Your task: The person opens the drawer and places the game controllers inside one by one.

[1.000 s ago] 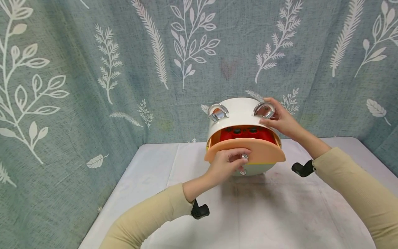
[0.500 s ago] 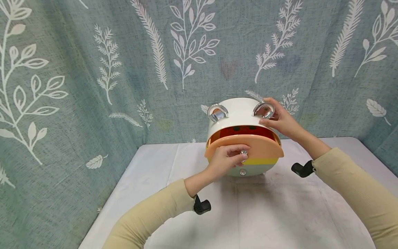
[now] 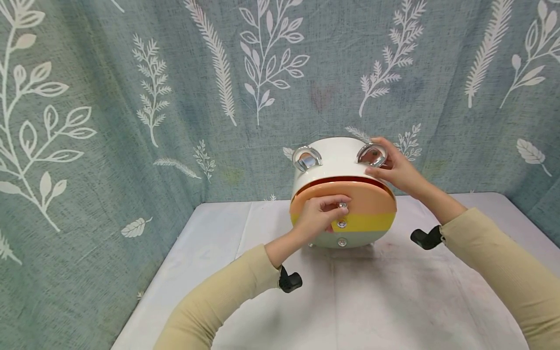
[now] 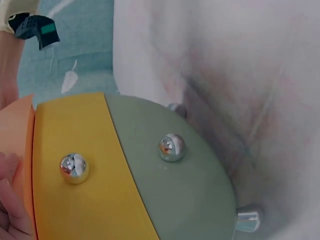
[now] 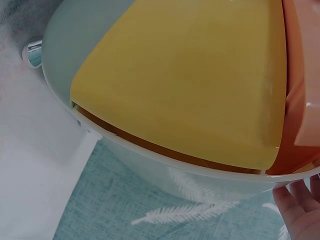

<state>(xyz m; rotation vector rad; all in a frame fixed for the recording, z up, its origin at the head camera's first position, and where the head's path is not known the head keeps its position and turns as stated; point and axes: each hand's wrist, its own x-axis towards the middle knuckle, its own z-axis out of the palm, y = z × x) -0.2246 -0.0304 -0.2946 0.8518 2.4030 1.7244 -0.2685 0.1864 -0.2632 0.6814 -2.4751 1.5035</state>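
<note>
A small rounded drawer cabinet (image 3: 334, 158) with a white shell stands on the table, two chrome rings on its top. My left hand (image 3: 316, 214) pinches the chrome knob (image 3: 343, 206) of the orange top drawer (image 3: 372, 197), which sticks out slightly, with a narrow dark red gap above its front. Below it are the yellow drawer (image 4: 80, 130) and the grey-green drawer (image 4: 165, 125), each with a chrome knob. At the upper right of the shell, my right hand (image 3: 400, 170) holds the cabinet by the right chrome ring (image 3: 372, 155), thumb in front. The drawer's inside is hidden.
The cabinet rests on short chrome feet (image 4: 247, 220) on a white-covered table (image 3: 271, 311). A blue-green curtain (image 3: 175, 97) with white leaf prints hangs behind and to the left. Black wrist cameras (image 3: 290, 280) are strapped at both wrists.
The left hand has pushed the orange drawer inward; its gap has narrowed and the red inside with dark round shapes has gone from sight. The right hand has stayed in place.
</note>
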